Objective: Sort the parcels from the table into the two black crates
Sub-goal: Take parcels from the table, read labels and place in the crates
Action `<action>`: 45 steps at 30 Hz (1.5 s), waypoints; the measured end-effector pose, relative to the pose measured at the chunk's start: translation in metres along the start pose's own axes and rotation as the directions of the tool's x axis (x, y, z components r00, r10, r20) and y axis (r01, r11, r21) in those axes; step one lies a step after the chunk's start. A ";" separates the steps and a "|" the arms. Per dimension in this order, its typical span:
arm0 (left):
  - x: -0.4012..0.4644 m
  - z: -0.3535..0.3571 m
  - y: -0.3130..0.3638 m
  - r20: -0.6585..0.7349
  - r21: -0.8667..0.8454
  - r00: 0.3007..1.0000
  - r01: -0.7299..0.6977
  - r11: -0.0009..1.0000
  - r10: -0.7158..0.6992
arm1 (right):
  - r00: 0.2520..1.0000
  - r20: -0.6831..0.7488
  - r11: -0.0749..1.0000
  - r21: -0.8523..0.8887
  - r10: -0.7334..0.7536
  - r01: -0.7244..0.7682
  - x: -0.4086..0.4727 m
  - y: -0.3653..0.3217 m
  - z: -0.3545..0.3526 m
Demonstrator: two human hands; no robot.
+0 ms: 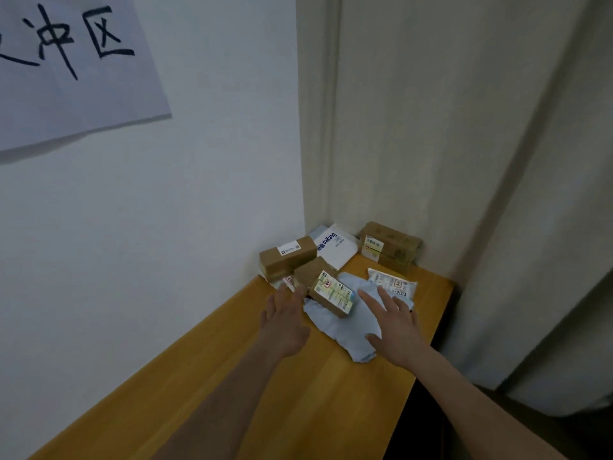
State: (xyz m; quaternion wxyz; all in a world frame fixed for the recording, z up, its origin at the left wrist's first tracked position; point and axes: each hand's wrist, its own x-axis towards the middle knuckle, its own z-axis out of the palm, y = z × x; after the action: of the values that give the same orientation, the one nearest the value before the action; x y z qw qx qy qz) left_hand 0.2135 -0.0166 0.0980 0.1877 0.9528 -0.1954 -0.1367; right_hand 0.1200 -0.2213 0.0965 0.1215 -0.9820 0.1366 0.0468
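Note:
Several parcels are piled at the far end of the wooden table point(285, 403), in the corner. A small brown box with a colourful label point(328, 292) lies on a pale blue soft bag point(345, 330). My left hand point(285, 323) reaches flat toward the box's left side, fingers straight. My right hand point(394, 323) hovers over the blue bag to the box's right, fingers spread. Neither hand holds anything. Behind lie a long brown box point(287, 257), a white bag with blue print point(335, 249), a brown carton point(389, 245) and a white labelled bag point(393, 283). No black crate is in view.
A white wall with a paper sign point(69, 61) runs along the table's left side. A pale curtain point(464, 161) hangs behind and to the right. The table's right edge drops to a dark floor point(421, 426).

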 end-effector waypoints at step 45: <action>0.244 0.088 0.024 0.369 -0.726 0.728 0.614 0.309 -0.578 | 0.866 0.458 0.797 0.590 -0.201 -0.127 0.320 0.086 0.104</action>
State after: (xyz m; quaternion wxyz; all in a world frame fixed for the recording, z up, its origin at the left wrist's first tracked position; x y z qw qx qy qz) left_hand 0.3927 -0.1667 -0.0163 0.5341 0.7539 0.2519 -0.2881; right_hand 0.3962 -0.3573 -0.0634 0.4591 -0.8478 0.0882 0.2504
